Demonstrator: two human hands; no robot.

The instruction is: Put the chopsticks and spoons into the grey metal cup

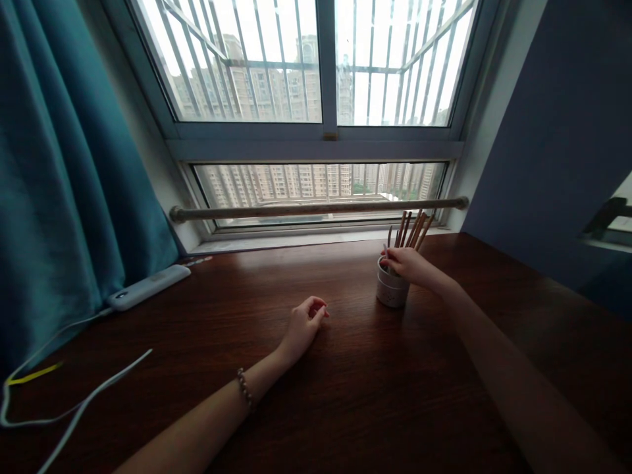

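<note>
Two hands were out over the dark wooden table (pixel 345 408), and the right hand (pixel 407 263) was the busy one, reaching to the far side, fingers closed at the rim of the small white cup (pixel 392 289). From that cup a bunch of brown sticks (pixel 412 230) fanned up toward the window rail (pixel 316 209); the fingers looked pinched on one or more of them, though exactly which was too small to tell. The left hand (pixel 303 326) rested on the wood, nearer and to the left of the cup, loosely curled and holding nothing, a bead bracelet (pixel 244 388) on its wrist. By my reading the grasp at the cup was the step in hand; any lift would have called for a straight, upward pull so the cup stayed put. Far left lay a white power strip (pixel 148 287) by the curtain (pixel 59 197).
</note>
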